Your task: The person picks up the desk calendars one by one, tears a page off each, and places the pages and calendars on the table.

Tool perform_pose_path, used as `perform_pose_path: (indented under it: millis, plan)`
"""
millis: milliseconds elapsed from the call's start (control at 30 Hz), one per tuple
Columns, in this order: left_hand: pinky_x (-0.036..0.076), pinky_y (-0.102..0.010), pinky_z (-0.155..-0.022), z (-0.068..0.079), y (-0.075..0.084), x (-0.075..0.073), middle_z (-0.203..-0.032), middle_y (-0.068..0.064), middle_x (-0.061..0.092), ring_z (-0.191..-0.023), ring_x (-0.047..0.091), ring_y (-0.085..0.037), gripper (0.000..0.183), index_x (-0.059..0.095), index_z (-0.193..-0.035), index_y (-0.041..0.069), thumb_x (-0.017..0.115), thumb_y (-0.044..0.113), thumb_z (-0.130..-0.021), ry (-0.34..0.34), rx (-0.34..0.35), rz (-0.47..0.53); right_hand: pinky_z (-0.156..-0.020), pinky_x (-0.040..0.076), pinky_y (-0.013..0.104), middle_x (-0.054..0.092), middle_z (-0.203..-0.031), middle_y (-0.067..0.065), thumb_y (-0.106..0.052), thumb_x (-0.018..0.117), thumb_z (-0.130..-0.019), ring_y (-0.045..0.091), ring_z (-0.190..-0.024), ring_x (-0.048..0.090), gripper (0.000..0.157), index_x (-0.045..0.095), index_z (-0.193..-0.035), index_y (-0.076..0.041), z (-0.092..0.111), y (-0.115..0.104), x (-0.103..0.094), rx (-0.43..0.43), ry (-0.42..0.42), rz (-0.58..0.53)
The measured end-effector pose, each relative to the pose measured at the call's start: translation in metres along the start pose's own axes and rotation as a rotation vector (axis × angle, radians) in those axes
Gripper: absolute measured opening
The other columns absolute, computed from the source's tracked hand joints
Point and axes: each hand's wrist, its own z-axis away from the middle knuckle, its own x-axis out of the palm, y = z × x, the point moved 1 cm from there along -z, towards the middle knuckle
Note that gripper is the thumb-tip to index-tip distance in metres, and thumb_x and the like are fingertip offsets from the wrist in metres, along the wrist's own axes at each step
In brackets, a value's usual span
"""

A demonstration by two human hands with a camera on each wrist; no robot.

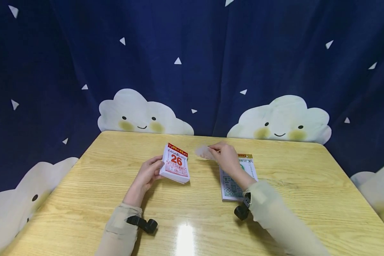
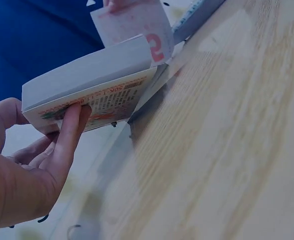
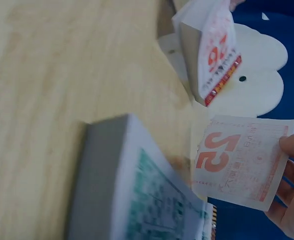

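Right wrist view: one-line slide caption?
Right hand pinches a red-printed white paper sheet near a thick, green-printed white block calendar.

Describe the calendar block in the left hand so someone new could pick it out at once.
Above the pale wood-grain table, find the person's bare left hand. It grips a thick white paper calendar block with a red top strip. Its big red 26 sets it apart from the green-printed white paper calendar block lying to its right.

Thick calendar (image 1: pixel 176 164), red 26 uppermost, held tilted, thin red-printed loose sheet (image 3: pixel 243 161) beside it
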Motion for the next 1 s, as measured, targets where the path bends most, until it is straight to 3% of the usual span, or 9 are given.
perform_pose_path:
  millis: [200, 400, 600, 767, 1000]
  plan:
    - [0.053, -0.023, -0.057, 0.000, -0.003, -0.002, -0.075, 0.001, 0.063, -0.059, 0.061, -0.007, 0.049, 0.040, -0.131, -0.005, 0.046, 0.003, -0.083, -0.003, -0.005, -0.023, -0.076, 0.052, 0.036, 0.069, -0.094, 0.004, -0.020, 0.062, -0.085, 0.021, -0.088, 0.064, 0.016, 0.073, -0.093, -0.011, 0.009, -0.006, 0.012, -0.028, -0.065, 0.102]
    - [0.054, -0.023, -0.058, 0.002, -0.002, -0.006, -0.079, -0.001, 0.064, -0.063, 0.063, -0.009, 0.050, 0.038, -0.133, -0.004, 0.046, 0.006, -0.084, -0.022, -0.031, -0.066, -0.078, 0.051, 0.035, 0.068, -0.094, 0.002, -0.020, 0.063, -0.084, 0.020, -0.091, 0.063, 0.015, 0.074, -0.092, -0.013, 0.018, -0.013, 0.021, 0.001, -0.175, 0.141]
    - [0.051, -0.020, -0.056, 0.000, 0.000, -0.009, -0.078, -0.001, 0.063, -0.065, 0.061, -0.008, 0.050, 0.039, -0.133, -0.003, 0.047, 0.006, -0.084, -0.033, -0.050, -0.121, -0.066, 0.049, 0.031, 0.068, -0.087, 0.000, -0.020, 0.065, -0.082, 0.015, -0.079, 0.062, 0.013, 0.074, -0.088, -0.014, 0.027, -0.017, 0.028, -0.012, -0.248, 0.167]
    - [0.050, -0.019, -0.061, -0.002, -0.001, -0.011, -0.088, -0.007, 0.063, -0.070, 0.059, -0.007, 0.046, 0.043, -0.127, -0.011, 0.047, 0.001, -0.083, 0.001, -0.029, -0.163, -0.058, 0.046, 0.026, 0.068, -0.084, -0.001, -0.020, 0.065, -0.082, 0.011, -0.072, 0.059, 0.013, 0.074, -0.089, -0.014, 0.035, -0.020, 0.036, -0.034, -0.302, 0.153]
    - [0.049, -0.018, -0.058, -0.002, -0.004, -0.014, -0.094, -0.015, 0.061, -0.067, 0.057, -0.008, 0.039, 0.050, -0.120, -0.012, 0.048, -0.001, -0.082, 0.106, -0.026, -0.230, -0.061, 0.047, 0.026, 0.068, -0.087, 0.000, -0.020, 0.066, -0.080, 0.011, -0.076, 0.060, 0.015, 0.074, -0.091, -0.014, 0.041, -0.021, 0.044, -0.071, -0.379, 0.171]
